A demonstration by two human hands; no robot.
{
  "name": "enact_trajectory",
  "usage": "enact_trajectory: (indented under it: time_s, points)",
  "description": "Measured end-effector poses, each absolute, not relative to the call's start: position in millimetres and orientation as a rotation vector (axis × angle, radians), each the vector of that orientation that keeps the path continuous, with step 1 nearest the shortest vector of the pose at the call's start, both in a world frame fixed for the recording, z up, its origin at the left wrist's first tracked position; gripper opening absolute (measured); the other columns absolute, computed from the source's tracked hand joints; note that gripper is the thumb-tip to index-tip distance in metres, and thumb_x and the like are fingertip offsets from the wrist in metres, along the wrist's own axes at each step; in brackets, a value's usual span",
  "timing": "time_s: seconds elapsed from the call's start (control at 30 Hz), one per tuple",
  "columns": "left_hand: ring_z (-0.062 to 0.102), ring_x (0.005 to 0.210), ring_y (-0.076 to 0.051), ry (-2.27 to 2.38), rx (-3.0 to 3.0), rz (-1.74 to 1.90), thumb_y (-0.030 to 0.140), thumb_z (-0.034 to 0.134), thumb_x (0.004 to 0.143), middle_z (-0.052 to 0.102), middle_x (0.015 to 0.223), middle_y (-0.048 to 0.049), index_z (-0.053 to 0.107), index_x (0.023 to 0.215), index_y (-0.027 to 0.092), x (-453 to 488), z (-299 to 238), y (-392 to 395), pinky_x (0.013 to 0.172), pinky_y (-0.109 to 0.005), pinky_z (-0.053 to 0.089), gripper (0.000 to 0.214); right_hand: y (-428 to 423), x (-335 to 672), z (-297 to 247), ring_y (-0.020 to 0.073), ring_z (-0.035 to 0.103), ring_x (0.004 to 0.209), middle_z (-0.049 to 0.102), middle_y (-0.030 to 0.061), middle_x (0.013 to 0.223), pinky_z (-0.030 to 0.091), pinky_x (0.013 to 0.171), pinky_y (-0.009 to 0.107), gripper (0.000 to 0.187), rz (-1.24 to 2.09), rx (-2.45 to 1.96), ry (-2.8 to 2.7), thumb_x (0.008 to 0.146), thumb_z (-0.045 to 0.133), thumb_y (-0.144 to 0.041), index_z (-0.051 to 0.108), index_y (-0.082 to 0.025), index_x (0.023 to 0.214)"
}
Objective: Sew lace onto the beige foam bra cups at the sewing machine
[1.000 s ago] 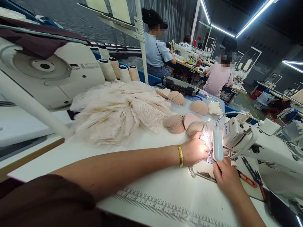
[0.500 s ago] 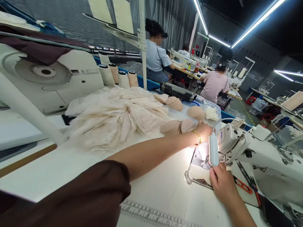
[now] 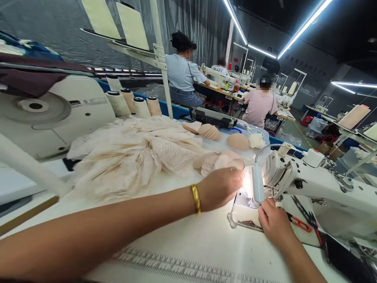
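My left hand (image 3: 221,185), a gold bracelet at its wrist, is closed on a thin, pale lace fabric (image 3: 228,160) beside the lit needle area. The fabric hangs over a group of beige rounded pads (image 3: 199,161), covering part of them. My right hand (image 3: 277,221) rests by the needle area of the white sewing machine (image 3: 312,179), its fingers bent together. Whatever those fingers hold, if anything, I cannot make out. A small lamp (image 3: 258,184) on a bendable neck hangs between my hands, lighting the metal plate (image 3: 244,200).
A heap of cream lace (image 3: 138,157) covers the table's left side. Orange-handled snips (image 3: 299,222) and a dark phone-like object (image 3: 344,257) lie at right. Thread cones (image 3: 140,107) stand behind. A printed ruler (image 3: 176,267) runs along the front. People sit at other machines.
My left hand has drawn back toward me and left, with pale lace now showing over the pads. My right hand stays by the needle area. The view has shifted somewhat.
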State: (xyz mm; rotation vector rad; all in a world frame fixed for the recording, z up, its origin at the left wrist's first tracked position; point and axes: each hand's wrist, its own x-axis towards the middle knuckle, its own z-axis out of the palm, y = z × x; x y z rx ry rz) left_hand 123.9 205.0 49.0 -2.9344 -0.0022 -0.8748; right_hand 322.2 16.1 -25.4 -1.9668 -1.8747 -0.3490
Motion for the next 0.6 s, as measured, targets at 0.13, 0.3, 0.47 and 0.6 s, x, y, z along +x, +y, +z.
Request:
enact_trajectory:
  time_s: [0.13, 0.3, 0.47, 0.6]
  points:
    - [0.057, 0.069, -0.018, 0.185, -3.012, -0.503, 0.003, 0.061, 0.079, 0.064, 0.076, -0.0032, 0.054, 0.071, 0.018, 122.4, 4.7, 167.9, 0.063, -0.03, 0.045, 0.018, 14.4, 322.8, -22.3, 0.0246, 0.062, 0.085, 0.068, 0.0067, 0.096, 0.042, 0.064, 0.031, 0.027, -0.331, -2.002, -1.895, 0.103, 0.039, -0.024, 0.064, -0.023, 0.115]
    - [0.06, 0.076, -0.02, 0.206, -3.013, -0.532, 0.002, 0.064, 0.076, 0.066, 0.082, -0.0042, 0.056, 0.076, 0.018, 143.0, 3.5, 168.2, 0.066, -0.032, 0.045, 0.018, 13.6, 322.6, -18.2, 0.0236, 0.062, 0.082, 0.068, 0.0064, 0.097, 0.04, 0.062, 0.031, 0.027, -0.281, -2.006, -1.903, 0.103, 0.039, -0.024, 0.063, -0.023, 0.114]
    - [0.058, 0.075, -0.02, 0.188, -3.029, -0.497, 0.004, 0.064, 0.072, 0.066, 0.083, -0.0032, 0.053, 0.07, 0.019, 144.9, 8.5, 169.2, 0.062, -0.033, 0.041, 0.018, 12.9, 321.9, -15.4, 0.0213, 0.058, 0.072, 0.066, 0.0047, 0.091, 0.039, 0.059, 0.031, 0.028, -0.283, -1.992, -1.907, 0.104, 0.038, -0.025, 0.065, -0.023, 0.112]
    - [0.059, 0.076, -0.02, 0.206, -3.053, -0.526, 0.005, 0.063, 0.075, 0.065, 0.082, -0.0037, 0.056, 0.076, 0.019, 144.0, 6.6, 169.0, 0.066, -0.033, 0.044, 0.016, 12.0, 322.2, -17.3, 0.022, 0.059, 0.074, 0.066, 0.0049, 0.088, 0.04, 0.06, 0.031, 0.029, -0.3, -1.986, -1.916, 0.105, 0.037, -0.026, 0.065, -0.023, 0.115]
